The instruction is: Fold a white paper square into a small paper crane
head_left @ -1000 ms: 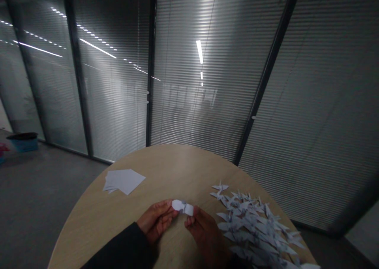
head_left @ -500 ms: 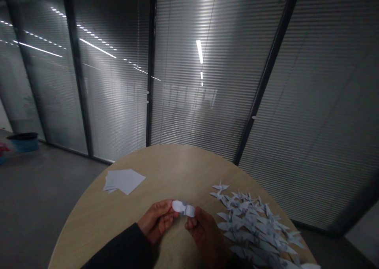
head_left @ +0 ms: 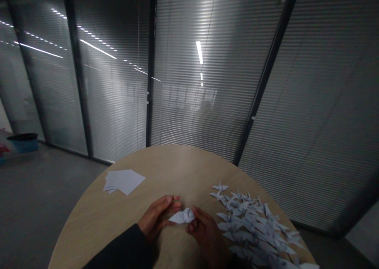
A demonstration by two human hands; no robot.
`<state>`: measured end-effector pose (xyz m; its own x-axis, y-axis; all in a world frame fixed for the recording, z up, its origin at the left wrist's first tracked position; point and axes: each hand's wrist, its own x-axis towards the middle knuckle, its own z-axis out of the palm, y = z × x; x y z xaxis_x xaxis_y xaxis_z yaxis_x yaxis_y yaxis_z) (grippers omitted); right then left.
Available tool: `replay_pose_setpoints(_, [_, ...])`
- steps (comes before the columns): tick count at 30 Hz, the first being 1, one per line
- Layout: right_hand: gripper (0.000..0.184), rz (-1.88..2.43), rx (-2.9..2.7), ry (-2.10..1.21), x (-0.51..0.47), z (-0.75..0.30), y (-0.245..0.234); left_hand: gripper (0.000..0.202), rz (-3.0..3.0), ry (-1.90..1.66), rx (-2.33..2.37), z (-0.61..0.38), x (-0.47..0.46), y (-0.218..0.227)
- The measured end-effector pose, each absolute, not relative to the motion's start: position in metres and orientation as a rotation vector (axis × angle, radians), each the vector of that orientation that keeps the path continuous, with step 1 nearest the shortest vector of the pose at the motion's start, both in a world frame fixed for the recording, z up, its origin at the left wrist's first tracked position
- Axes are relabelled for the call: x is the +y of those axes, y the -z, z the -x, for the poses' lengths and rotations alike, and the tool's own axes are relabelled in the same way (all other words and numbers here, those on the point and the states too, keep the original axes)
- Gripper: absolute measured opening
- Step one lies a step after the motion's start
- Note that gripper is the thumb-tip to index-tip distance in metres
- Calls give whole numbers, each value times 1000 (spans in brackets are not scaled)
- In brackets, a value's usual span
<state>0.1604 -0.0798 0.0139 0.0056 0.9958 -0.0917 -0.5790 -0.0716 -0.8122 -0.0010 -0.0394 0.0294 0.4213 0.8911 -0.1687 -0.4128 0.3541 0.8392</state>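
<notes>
A white folded paper crane is held above the near part of the round table. My right hand pinches its right end between thumb and fingers. On the other side, my left hand has its fingers stretched and apart, with the thumb close to the crane's pointed left tip. Whether that thumb touches the paper is hard to make out. Just right of my right hand lies a heap of finished white paper cranes, partly hidden by that hand and its sleeve.
A small stack of white paper sheets lies at the table's left. Glass partitions with blinds stand right behind the table's far edge. On the floor far left is a blue tub with a dark rim.
My left hand has loosened from the paper's left end, its fingers spreading upward. The paper has turned, so a pointed wing now shows on its left. My right hand keeps its pinch.
</notes>
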Motion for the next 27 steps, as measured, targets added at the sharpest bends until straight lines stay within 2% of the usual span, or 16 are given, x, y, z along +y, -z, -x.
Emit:
replay_pose_setpoints(4, [38,856,-771,-1511,-83,-160,-12,39,-963,-936,653,0,-42,-30])
replay_pose_setpoints(15, [34,959,-994,-1510,-87,-160,-11,32,-1212,-850,519,-3,-44,-22])
replay_pose_setpoints(18, [36,1053,-1030,-1415,-81,-162,-1,31,-1282,-858,575,-2,-41,-22])
replay_pose_setpoints(23, [32,1172,-1219,-1052,-74,-168,0,36,-1264,-876,620,0,-37,-24])
replay_pose_setpoints(27, [38,1152,-1279,-983,-74,-173,-5,37,-1228,-844,658,-1,-35,-21])
